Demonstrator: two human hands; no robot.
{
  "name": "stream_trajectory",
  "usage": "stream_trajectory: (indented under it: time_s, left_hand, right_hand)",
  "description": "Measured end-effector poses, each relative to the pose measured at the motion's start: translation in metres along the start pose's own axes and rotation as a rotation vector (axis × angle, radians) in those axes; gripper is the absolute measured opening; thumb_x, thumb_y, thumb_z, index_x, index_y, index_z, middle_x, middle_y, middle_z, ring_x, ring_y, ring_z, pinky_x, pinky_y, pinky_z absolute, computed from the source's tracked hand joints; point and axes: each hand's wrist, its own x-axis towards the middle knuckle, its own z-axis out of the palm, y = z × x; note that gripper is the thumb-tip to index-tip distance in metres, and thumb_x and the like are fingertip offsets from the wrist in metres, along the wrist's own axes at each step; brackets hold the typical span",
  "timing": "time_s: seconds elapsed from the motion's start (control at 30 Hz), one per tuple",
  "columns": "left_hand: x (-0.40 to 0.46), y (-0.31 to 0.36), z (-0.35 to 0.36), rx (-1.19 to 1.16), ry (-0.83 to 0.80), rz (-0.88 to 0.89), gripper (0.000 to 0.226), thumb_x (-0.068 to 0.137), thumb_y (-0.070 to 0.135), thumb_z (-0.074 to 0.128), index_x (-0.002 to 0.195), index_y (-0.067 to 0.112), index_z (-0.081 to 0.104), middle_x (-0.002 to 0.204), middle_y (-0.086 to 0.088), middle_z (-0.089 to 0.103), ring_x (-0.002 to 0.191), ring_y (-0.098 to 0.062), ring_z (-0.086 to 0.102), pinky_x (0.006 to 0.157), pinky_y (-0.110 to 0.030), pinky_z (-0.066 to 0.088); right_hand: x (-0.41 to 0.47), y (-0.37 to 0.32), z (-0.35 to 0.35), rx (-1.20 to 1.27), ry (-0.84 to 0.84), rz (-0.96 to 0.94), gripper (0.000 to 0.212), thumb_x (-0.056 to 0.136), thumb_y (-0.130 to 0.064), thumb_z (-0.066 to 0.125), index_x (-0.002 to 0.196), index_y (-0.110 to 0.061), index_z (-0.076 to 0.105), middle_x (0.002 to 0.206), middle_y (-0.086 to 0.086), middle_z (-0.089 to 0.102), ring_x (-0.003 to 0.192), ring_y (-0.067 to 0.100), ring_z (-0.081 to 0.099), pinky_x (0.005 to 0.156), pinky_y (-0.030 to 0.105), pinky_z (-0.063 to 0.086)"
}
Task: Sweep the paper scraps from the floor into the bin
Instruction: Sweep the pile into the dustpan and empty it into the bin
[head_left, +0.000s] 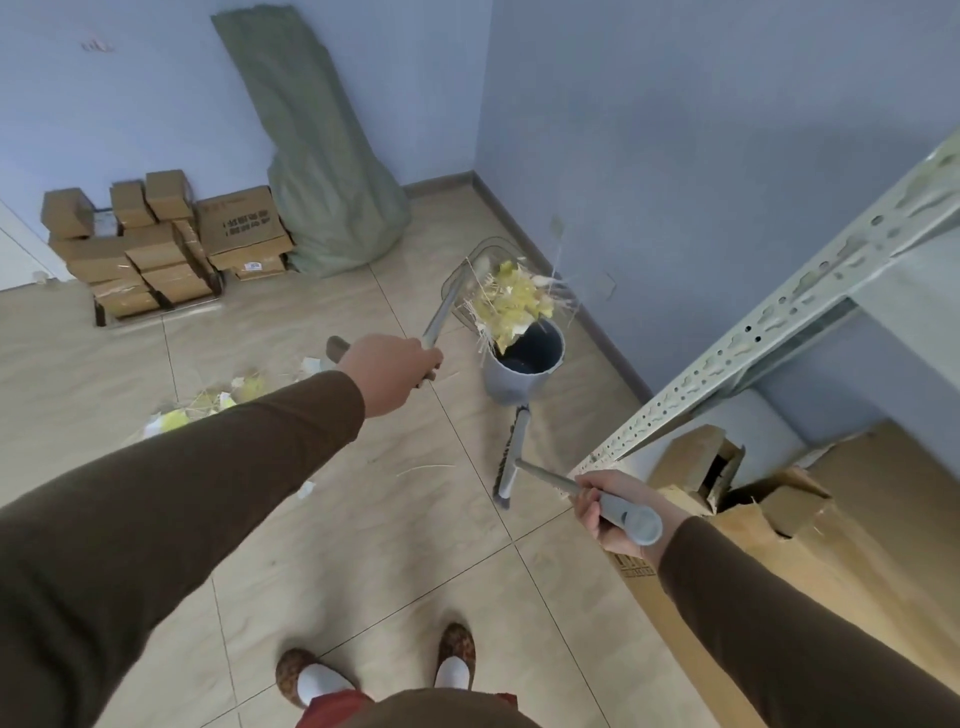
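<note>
Yellow and white paper scraps (511, 301), mixed with pale straw-like strands, tumbling off the tipped dustpan (480, 273) and hanging right above the mouth of the grey bin (524, 364), lowest pieces already at the rim. Straight ahead of the left hand (392, 376) and a little to its right, along the line of the dustpan's long handle, which runs up and away from the curled fingers toward the corner of the room. Fingers wrapped tight round that handle. Nearer to the bin than the right hand (610, 512), which grips the grey broom (511, 457) by its handle end, head resting on the tiled floor (363, 545) just this side of the bin. Probably a steeper tilt needed to shed the rest cleanly. Second heap of scraps (208, 405) lying unswept on the tiles to the left, partly behind the brown sleeve. Further out, stacked cardboard boxes (156, 244) and a green sack (322, 171) against the blue wall; metal shelving (779, 322) at right.
</note>
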Motion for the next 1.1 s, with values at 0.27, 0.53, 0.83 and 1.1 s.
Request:
stream_trajectory:
  time_s: [0.27, 0.53, 0.83, 1.1]
  left_hand:
    - [0.015, 0.024, 0.025, 0.325, -0.094, 0.126, 0.047, 0.087, 0.001, 0.061, 0.129, 0.016, 0.044, 0.124, -0.014, 0.05, 0.047, -0.022, 0.044, 0.039, -0.03, 0.029]
    - [0.025, 0.034, 0.003, 0.419, -0.056, 0.208, 0.04, 0.091, 0.0, 0.053, 0.129, 0.012, 0.044, 0.14, -0.021, 0.045, 0.074, -0.03, 0.068, 0.057, -0.035, 0.045]
    - [0.009, 0.019, -0.002, 0.444, -0.023, 0.146, 0.052, 0.088, 0.001, 0.06, 0.134, 0.013, 0.04, 0.149, -0.023, 0.04, 0.047, -0.023, 0.043, 0.042, -0.031, 0.028]
    - [-0.02, -0.002, -0.001, 0.376, 0.02, 0.078, 0.049, 0.082, 0.0, 0.064, 0.124, 0.016, 0.045, 0.113, -0.008, 0.054, 0.043, -0.015, 0.037, 0.039, -0.029, 0.022]
  right_hand:
    - [0.009, -0.003, -0.007, -0.032, 0.008, 0.024, 0.017, 0.097, -0.013, 0.05, 0.081, -0.01, 0.047, 0.05, -0.001, 0.042, 0.03, 0.009, 0.045, 0.028, 0.018, 0.042]
    - [0.025, -0.002, -0.014, -0.077, -0.001, 0.026, 0.013, 0.096, -0.015, 0.055, 0.089, -0.011, 0.046, 0.052, 0.0, 0.045, 0.033, 0.009, 0.048, 0.03, 0.018, 0.044]
    - [0.031, 0.003, -0.005, -0.129, -0.032, 0.042, 0.015, 0.095, -0.015, 0.056, 0.083, -0.01, 0.048, 0.052, -0.002, 0.044, 0.035, 0.009, 0.047, 0.032, 0.017, 0.045]
    - [0.031, 0.01, 0.013, -0.19, -0.017, 0.052, 0.024, 0.097, -0.018, 0.052, 0.076, -0.01, 0.046, 0.046, 0.0, 0.044, 0.03, 0.01, 0.044, 0.03, 0.016, 0.042]
